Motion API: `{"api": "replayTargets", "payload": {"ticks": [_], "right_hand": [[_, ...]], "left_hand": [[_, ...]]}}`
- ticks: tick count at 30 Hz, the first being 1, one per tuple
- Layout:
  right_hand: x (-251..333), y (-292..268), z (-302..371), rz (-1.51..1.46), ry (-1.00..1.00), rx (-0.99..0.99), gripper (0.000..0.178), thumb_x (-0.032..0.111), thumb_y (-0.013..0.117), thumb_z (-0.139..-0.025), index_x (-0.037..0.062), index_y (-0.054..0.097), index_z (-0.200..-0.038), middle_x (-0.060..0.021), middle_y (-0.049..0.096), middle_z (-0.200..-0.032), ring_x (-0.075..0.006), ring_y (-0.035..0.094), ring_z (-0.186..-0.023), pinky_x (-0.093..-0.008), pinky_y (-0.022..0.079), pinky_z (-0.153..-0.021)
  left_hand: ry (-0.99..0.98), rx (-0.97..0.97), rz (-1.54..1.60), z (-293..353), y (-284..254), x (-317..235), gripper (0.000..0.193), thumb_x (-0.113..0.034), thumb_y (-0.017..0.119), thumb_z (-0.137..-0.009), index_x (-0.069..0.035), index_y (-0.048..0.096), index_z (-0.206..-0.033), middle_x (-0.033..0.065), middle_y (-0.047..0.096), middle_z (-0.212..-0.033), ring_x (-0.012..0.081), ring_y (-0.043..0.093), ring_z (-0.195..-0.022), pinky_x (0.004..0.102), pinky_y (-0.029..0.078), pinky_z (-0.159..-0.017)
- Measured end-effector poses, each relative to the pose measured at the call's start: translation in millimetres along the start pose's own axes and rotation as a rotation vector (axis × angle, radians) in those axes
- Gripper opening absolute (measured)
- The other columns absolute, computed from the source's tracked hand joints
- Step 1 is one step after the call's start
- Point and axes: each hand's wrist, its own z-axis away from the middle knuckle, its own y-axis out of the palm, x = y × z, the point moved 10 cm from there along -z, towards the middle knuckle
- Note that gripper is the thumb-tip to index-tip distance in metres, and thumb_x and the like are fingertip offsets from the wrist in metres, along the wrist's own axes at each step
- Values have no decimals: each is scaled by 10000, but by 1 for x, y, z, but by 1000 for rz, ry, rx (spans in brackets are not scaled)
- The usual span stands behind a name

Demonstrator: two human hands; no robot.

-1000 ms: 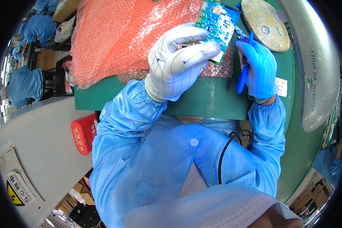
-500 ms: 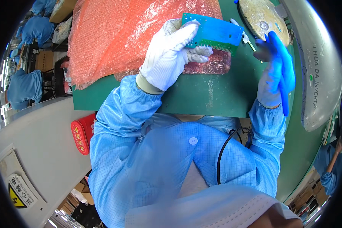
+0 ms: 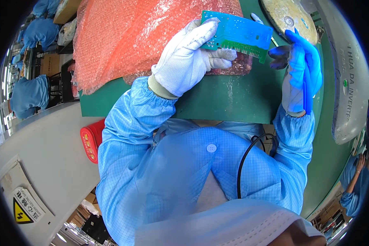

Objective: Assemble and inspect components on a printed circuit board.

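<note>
A blue-green circuit board [image 3: 240, 33] with a comb-like row of pins along its near edge is raised over the table. My left hand [image 3: 186, 55], in a white glove, grips the board's left end, thumb on top and fingers beneath. Close to the right end of the board, apart from it, is my right hand [image 3: 301, 69], gloved and tinted blue by the light. Its fingers stretch upward, the darkened thumb side stands away from them, and nothing shows in the grasp. Pink bubble wrap [image 3: 123, 45] lies under and beside the left hand.
A worn round disc [image 3: 285, 18] lies at the far right of the green table [image 3: 217, 102]. A slim white tool [image 3: 256, 18] is partly hidden behind the board. The rounded grey machine [image 3: 350, 90] borders the right side. A red box [image 3: 93, 139] sits at left. People in blue work farther off.
The board has tilted, its right end lower, showing more of its pin row. My right hand has turned slightly, its dark thumb side clearer. The whole view has shifted a little.
</note>
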Motion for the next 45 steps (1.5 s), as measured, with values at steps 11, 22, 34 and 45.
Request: {"api": "replayTargets", "payload": {"ticks": [11,22,34,45], "right_hand": [[43,10,26,73,-316,33,222,241,531,-972,23,543,-1009,-138,628,-857,-166,579,-624,-270,457,-531],[42,40,27,-11,-273,351,144,32,632,-865,2,630,-1006,-108,635,-895,-147,619,-718,-256,505,-642],[15,2,12,-122,-61,-68,323,271,498,-983,-13,569,-1118,-119,620,-780,-181,589,-641,-289,471,-548],[-38,34,0,-193,248,185,298,244,542,-965,17,602,-1148,-69,653,-816,-142,649,-698,-246,503,-626]], "left_hand": [[335,103,-899,9,29,-25,467,-63,660,-838,-25,496,-1274,124,565,-1242,209,578,-1117,335,463,-989],[328,96,-905,9,32,-14,466,-99,685,-848,-9,506,-1268,109,580,-1227,183,576,-1117,311,457,-982],[409,99,-984,16,39,-24,480,-57,711,-805,-9,535,-1249,103,601,-1202,179,607,-1063,299,491,-931],[915,140,-1226,48,72,-50,524,-9,853,-647,-46,604,-1107,82,622,-1052,169,619,-974,283,517,-840]]}}
